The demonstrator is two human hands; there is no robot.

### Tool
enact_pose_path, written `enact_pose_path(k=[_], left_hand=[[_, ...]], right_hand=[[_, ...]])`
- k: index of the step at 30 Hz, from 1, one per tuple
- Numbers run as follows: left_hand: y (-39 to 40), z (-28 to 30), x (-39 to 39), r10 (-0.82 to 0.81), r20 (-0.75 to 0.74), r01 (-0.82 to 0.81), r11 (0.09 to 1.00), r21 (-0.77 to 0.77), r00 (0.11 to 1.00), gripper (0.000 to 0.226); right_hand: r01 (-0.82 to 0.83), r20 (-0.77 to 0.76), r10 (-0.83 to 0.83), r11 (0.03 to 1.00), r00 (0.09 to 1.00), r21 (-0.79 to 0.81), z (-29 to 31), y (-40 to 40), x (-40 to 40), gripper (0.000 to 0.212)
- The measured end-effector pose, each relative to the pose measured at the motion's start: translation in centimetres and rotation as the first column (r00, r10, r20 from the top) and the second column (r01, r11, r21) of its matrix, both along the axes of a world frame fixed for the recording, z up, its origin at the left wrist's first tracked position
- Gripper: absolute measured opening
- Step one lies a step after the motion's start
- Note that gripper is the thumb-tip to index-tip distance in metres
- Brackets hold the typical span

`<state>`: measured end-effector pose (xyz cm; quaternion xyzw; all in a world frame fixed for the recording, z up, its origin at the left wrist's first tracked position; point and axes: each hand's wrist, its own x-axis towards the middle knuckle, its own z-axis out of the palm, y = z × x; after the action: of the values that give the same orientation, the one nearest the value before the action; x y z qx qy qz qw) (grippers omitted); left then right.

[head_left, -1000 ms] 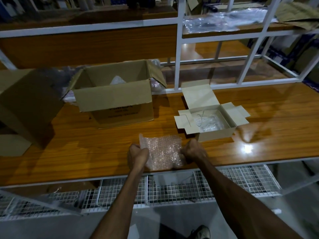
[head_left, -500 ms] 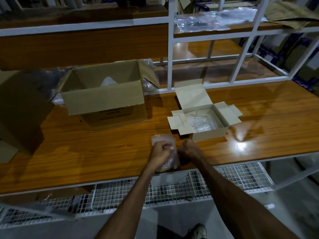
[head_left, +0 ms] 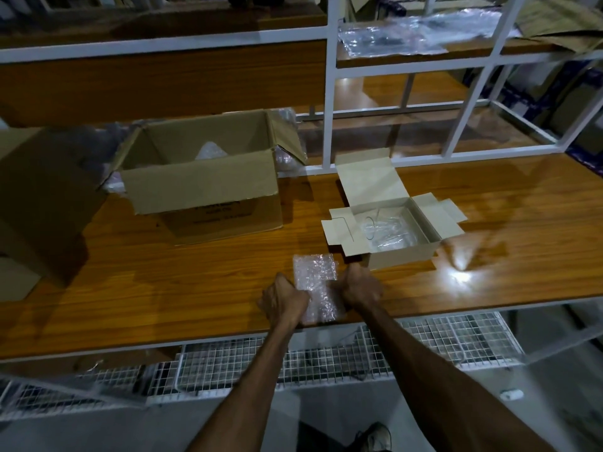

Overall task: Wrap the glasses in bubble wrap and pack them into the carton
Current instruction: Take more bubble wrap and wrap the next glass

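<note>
The bubble wrap bundle point(head_left: 318, 287) lay at the near edge of the wooden table point(head_left: 202, 288), its near end just reaching that edge. Bare table stretched to its left, and more lay to the right past the small white box point(head_left: 396, 234), which stood open just beyond the bundle with clear glasses point(head_left: 388, 233) inside. The large carton point(head_left: 208, 187) stood far left, flaps open, well apart from the hands. The left hand point(head_left: 284, 301) gripped the bundle's left side with curled fingers; the right hand point(head_left: 360, 285) gripped its right side in the same way. A white frame point(head_left: 331, 93) rose behind the table, and a wire mesh shelf point(head_left: 326, 357) ran below the near edge.
</note>
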<state>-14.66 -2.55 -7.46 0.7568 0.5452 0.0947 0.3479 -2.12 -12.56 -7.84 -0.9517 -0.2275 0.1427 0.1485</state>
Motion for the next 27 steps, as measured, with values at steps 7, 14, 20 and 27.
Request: enact_pose_path(k=[7, 14, 20, 27], left_hand=[[1.3, 2.4, -0.6, -0.056, 0.255, 0.107, 0.976, -0.189, 0.965, 0.014], [3.8, 8.2, -3.7, -0.242, 0.480, 0.393, 0.887, -0.242, 0.843, 0.019], [5.6, 11.2, -3.5, -0.375, 0.501, 0.554, 0.786, -0.274, 0.780, 0.039], [4.3, 11.8, -0.9, -0.170, 0.638, 0.435, 0.855, -0.284, 0.751, 0.046]], right_hand=[[0.032, -0.137, -0.015, 0.992, 0.990, 0.122, 1.3, -0.3, 0.4, 0.032], [-0.094, -0.130, 0.225, 0.769, 0.966, 0.633, 6.3, -3.0, 0.1, 0.057], [-0.105, -0.357, 0.524, 0.661, 0.774, 0.743, 10.3, -1.7, 0.8, 0.101], [0.028, -0.290, 0.362, 0.582, 0.886, 0.813, 10.1, -4.1, 1.3, 0.071]])
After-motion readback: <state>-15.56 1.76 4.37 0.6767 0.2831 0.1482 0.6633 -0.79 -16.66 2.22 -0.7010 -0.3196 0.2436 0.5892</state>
